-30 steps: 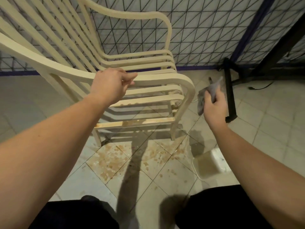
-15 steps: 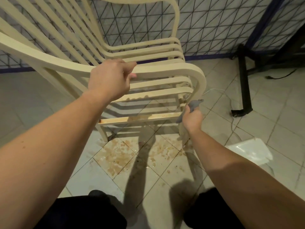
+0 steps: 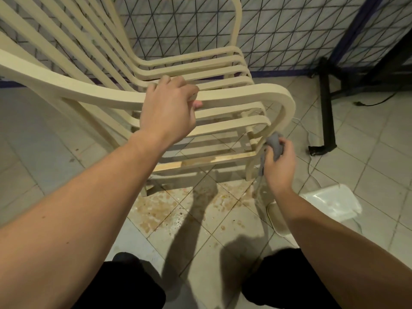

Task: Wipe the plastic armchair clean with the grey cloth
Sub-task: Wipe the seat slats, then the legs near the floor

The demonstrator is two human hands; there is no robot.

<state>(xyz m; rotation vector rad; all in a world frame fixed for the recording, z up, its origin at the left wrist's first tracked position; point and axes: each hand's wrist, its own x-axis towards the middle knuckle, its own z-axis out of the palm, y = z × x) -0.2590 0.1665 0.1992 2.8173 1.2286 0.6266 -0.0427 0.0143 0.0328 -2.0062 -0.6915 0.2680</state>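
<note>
This looks like a back room or yard at a home, not a tidy living room. The floor (image 3: 66, 139) has pale square tiles with brown dirty spots (image 3: 156, 210). A wire fence (image 3: 289, 30) stands behind, and a black cord (image 3: 374, 103) lies loose.

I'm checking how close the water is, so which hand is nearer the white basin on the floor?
Right. The right hand, holding the grey cloth at the armchair's front leg, is just up-left of the white basin. The left hand grips the armrest, farther away.
</note>
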